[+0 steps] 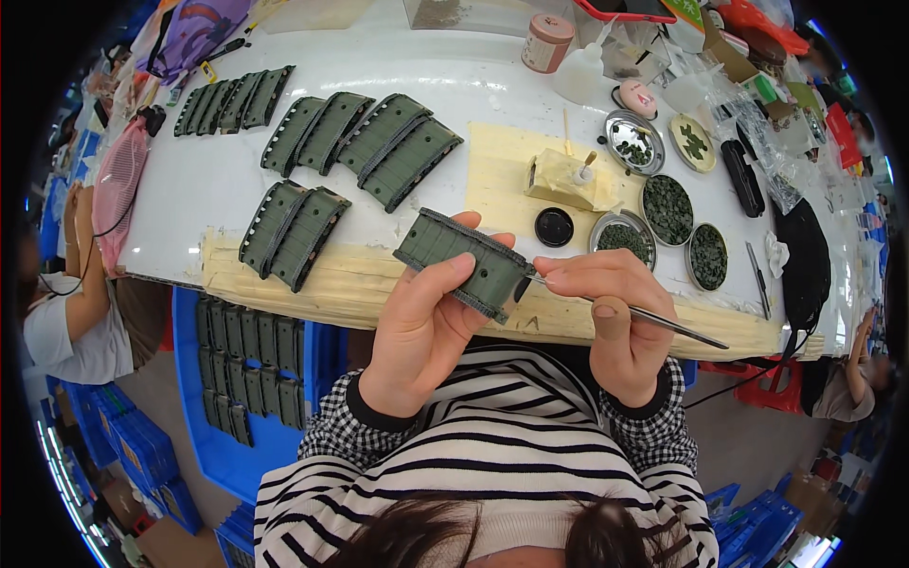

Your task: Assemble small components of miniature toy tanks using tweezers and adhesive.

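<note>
My left hand [414,327] is closed around a curved dark-green plastic piece [453,248] with ridged edges and small holes, held above the table's front edge. In my right hand [620,317] is a slim pair of metal tweezers [680,328], pinched near its tip. That tip meets the right end of the green piece; whether it grips anything small there I cannot tell. Just beyond my hands lie a round black cap [554,227] and a tape-covered block [571,180] with a small brush standing in it. Round tins of tiny green parts [668,210] stand to the right.
Similar green pieces [402,151] lie in groups at left. A blue bin [201,431] below holds more. A second pair of tweezers [757,279], a black case [741,178] and a squeeze bottle [579,76] are on the table. People sit at both sides.
</note>
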The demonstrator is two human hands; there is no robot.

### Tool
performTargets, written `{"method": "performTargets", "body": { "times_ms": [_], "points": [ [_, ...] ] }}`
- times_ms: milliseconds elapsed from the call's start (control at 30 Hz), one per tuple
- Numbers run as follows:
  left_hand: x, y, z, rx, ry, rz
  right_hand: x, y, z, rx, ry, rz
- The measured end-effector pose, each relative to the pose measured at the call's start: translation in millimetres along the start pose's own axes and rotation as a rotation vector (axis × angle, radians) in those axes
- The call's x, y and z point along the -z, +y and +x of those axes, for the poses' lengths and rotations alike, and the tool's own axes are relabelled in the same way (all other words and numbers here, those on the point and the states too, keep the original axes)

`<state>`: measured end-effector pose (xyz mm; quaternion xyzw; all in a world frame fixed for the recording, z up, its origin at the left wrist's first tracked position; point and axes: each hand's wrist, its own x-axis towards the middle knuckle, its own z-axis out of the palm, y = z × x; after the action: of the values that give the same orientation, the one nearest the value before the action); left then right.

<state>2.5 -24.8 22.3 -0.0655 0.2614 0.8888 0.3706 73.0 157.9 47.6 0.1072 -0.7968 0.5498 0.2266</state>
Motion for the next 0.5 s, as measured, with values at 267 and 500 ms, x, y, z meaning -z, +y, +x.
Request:
{"method": "performTargets", "body": {
  "times_ms": [267,500],
  "points": [
    [0.9,0.0,0.2,0.006,-0.004,0.0,0.7,-0.5,1.0,0.003,-0.016,-0.021],
    [1.8,-0.9,1.3,0.014,0.002,-0.004,-2.9,-1.2,-1.7,0.009,-0.002,-0.046]
  ]
}}
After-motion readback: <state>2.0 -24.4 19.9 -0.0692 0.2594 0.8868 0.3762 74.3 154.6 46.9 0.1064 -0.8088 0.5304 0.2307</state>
